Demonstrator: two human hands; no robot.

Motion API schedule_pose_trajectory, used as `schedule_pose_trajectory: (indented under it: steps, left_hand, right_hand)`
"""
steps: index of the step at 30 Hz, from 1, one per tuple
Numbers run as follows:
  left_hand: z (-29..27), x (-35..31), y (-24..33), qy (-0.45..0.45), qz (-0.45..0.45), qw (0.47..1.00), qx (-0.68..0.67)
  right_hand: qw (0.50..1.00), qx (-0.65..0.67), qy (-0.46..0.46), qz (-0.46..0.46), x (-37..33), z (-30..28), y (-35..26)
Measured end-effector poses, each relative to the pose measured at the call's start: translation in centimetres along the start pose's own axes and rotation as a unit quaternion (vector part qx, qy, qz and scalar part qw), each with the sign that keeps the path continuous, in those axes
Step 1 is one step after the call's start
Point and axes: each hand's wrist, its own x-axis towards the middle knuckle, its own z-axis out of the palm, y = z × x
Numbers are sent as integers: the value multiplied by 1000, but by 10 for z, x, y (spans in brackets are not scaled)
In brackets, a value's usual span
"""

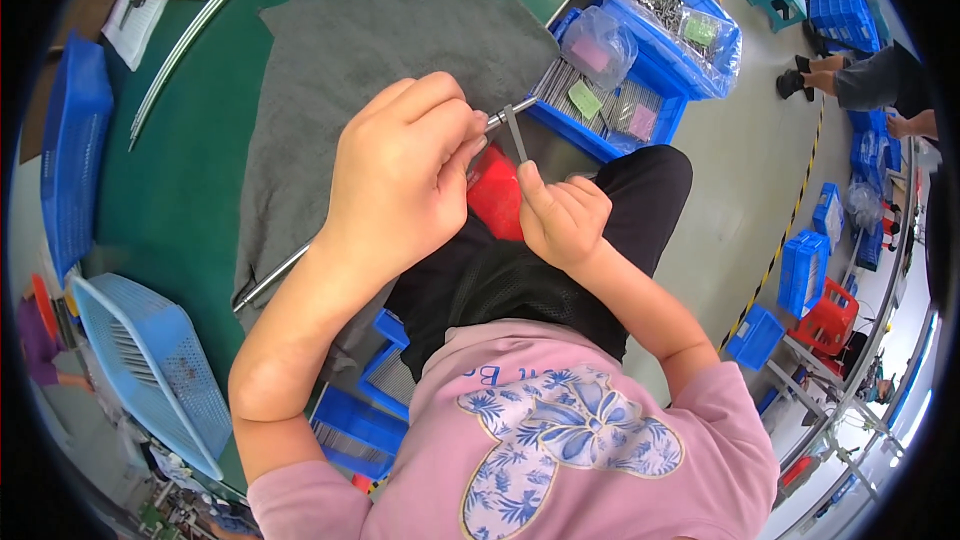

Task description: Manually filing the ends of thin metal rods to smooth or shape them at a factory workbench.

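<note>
My left hand [405, 175] is closed around a long thin metal rod [272, 278] that runs from the lower left over the grey cloth [350, 50] up to its tip by my fingers. My right hand [562, 218] pinches a short flat grey metal strip [516, 135] and holds it against the rod's tip. Just below both hands sits a red plastic part [497, 195], resting on my lap.
A blue bin [610, 105] of small metal parts and bagged pieces stands beyond my hands. A light blue basket [150, 360] lies at the lower left, more blue bins at my knees. Another long rod [200, 25] lies on the green table. A person sits at the far right.
</note>
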Motion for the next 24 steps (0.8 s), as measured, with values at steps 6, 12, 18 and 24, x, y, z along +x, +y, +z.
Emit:
schedule_pose_trajectory:
  steps: [6,12,18,24]
  left_hand:
    - [-1,-1,0,12,8,1000,0]
    - [-2,-2,0,3,5,1000,12]
    - [5,0,0,4,-1,1000,-14]
    - [-3,-2,1,7,7,1000,11]
  right_hand:
    - [999,27,28,3,26,6,0]
    - [999,26,16,-12,41,5,2]
    - [1000,19,-15,18,-11,-6,6]
    - [1000,2,-26,5,15,-11,0]
